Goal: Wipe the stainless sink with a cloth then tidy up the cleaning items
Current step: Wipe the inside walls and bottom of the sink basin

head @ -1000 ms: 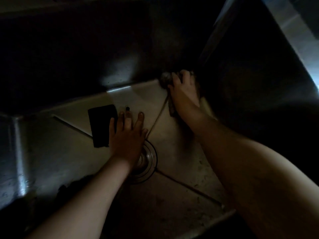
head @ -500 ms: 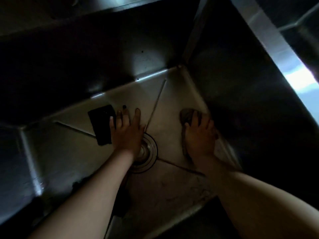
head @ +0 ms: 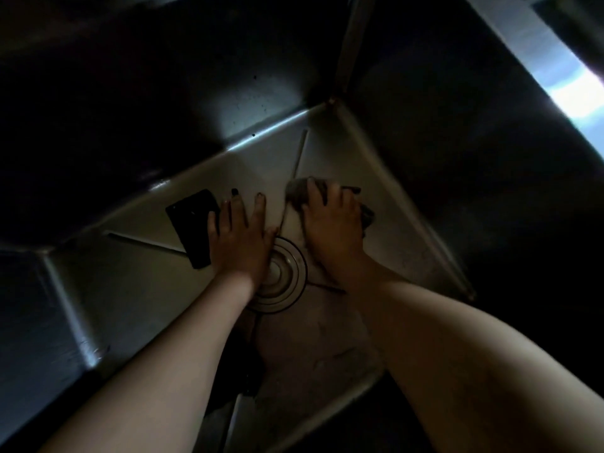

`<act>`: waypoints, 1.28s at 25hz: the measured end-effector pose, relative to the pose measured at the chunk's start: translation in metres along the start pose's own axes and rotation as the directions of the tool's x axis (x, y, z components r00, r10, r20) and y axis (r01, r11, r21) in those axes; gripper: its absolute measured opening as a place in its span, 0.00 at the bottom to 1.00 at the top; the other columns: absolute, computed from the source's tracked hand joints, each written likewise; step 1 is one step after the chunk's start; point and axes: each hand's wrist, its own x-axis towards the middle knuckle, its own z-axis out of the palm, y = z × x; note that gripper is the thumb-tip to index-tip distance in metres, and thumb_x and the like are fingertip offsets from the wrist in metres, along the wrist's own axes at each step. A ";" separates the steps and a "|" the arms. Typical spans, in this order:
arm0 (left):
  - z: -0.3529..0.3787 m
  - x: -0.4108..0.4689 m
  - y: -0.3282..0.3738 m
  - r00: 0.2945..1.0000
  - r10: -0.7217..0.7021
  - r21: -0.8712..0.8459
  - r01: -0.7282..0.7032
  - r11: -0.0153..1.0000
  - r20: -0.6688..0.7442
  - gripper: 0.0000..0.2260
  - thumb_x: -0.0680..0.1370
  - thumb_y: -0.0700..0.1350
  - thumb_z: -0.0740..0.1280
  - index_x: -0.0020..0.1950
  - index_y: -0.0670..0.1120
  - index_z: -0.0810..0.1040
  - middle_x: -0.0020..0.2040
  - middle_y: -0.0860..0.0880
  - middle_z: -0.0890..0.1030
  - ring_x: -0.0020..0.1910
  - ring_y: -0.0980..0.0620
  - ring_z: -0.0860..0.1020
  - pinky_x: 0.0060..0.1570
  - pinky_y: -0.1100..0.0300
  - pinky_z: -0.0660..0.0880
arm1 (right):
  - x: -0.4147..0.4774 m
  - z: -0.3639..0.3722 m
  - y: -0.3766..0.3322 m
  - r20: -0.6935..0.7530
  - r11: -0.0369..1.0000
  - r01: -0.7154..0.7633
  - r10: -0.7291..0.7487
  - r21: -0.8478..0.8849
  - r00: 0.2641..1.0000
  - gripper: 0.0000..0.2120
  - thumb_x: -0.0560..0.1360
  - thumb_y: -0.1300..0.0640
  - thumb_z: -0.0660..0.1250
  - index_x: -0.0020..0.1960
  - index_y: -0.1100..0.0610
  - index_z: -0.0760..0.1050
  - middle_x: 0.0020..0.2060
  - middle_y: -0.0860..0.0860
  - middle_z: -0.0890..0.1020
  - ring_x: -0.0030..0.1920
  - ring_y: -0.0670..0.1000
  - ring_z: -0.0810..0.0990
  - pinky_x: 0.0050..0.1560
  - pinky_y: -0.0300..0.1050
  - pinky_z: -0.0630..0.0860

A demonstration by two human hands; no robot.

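While the cloth (head: 298,195) lies bunched on the sink (head: 130,289) floor beside the drain (head: 287,282), the right hand (head: 330,223) presses it with spread fingers (head: 313,195); the left hand (head: 242,240) rests flat, fingers spread, against a black pad (head: 191,220). Wiping seems midway; tidying is not yet begun.

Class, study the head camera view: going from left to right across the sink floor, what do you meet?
black pad → left hand → drain → right hand, pressing on the cloth

Two hands (head: 240,243) (head: 331,230), one cloth (head: 296,195), one dark pad (head: 192,228), one drain (head: 289,281), one sink (head: 130,289).
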 end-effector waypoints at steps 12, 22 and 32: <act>-0.003 -0.001 0.001 0.999 0.014 0.006 -0.014 1.000 0.040 0.26 0.79 0.57 0.52 0.75 0.53 0.50 0.75 0.40 0.55 0.74 0.42 0.51 0.71 0.48 0.43 | -0.076 -0.010 -0.014 0.028 0.954 -0.274 0.279 -0.120 0.960 0.24 0.65 0.51 0.75 0.58 0.59 0.78 0.50 0.61 0.81 0.42 0.60 0.81 0.40 0.48 0.77; -0.001 0.000 -0.001 1.000 0.010 -0.031 -0.009 0.999 0.022 0.26 0.78 0.57 0.54 0.75 0.54 0.52 0.75 0.41 0.55 0.74 0.42 0.52 0.71 0.48 0.42 | -0.002 0.001 0.020 0.095 0.994 -0.099 0.095 0.039 0.991 0.24 0.76 0.47 0.59 0.69 0.55 0.66 0.63 0.62 0.70 0.58 0.63 0.69 0.57 0.56 0.64; -0.001 0.001 0.001 1.000 0.000 -0.012 0.000 1.000 0.019 0.27 0.78 0.57 0.54 0.75 0.54 0.51 0.75 0.40 0.55 0.74 0.42 0.52 0.71 0.48 0.43 | -0.074 -0.017 -0.025 0.167 0.964 -0.267 0.263 0.002 0.950 0.22 0.71 0.51 0.69 0.62 0.58 0.74 0.56 0.63 0.77 0.51 0.63 0.77 0.50 0.52 0.74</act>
